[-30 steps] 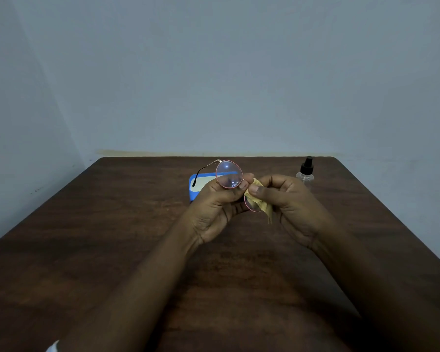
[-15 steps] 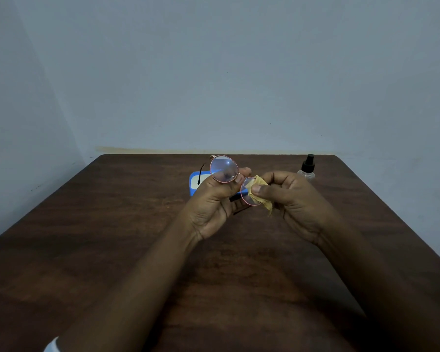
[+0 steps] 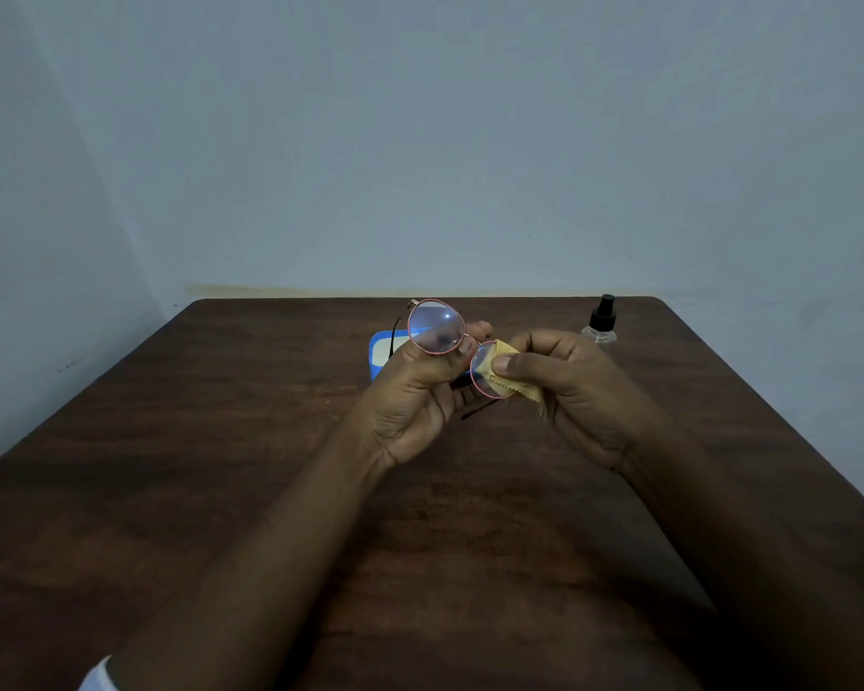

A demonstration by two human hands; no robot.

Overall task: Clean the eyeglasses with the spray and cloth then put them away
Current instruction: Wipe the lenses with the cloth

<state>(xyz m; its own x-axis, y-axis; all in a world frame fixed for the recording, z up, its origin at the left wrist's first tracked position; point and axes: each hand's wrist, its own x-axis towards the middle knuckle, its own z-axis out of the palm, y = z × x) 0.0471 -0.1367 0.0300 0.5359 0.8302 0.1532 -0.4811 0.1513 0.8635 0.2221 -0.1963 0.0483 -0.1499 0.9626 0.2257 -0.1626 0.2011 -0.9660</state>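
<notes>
From my remote seat I see both hands raised over the middle of the desk (image 3: 220, 441), toward its far edge. The left hand (image 3: 415, 406) pinches the eyeglasses (image 3: 436, 325) at the bridge, thumb tip against the frame between the two round lenses, fingers curled behind. The glasses sit tilted, one lens up and to the left, the other lower and to the right, with a dark temple arm poking out below the hand. The right hand (image 3: 569, 386) pinches the yellow cloth (image 3: 506, 348) around that lower lens, thumb pressing cloth onto its near face, fingers folded behind it. A blue case (image 3: 381, 354) lies by the far edge, partly hidden behind the left hand. The spray bottle (image 3: 600, 324) stands upright near the far right corner, just beyond the right hand's knuckles.
</notes>
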